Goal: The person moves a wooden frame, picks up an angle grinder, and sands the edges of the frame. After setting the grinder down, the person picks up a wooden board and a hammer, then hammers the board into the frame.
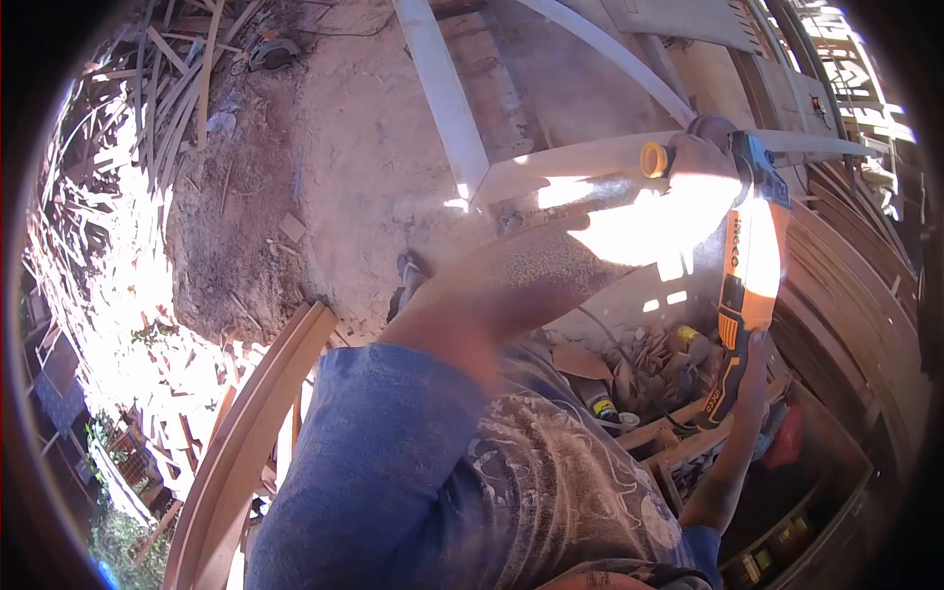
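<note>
The person's left hand rests on the head of an orange angle grinder, its fingers washed out by sunlight so their grip cannot be told. The right hand has its fingers wrapped around the grinder's rear handle. The grinder sits against a pale wooden frame above sawdust-covered ground.

sawdust-covered ground bears wood offcuts and a pale plank.
</note>
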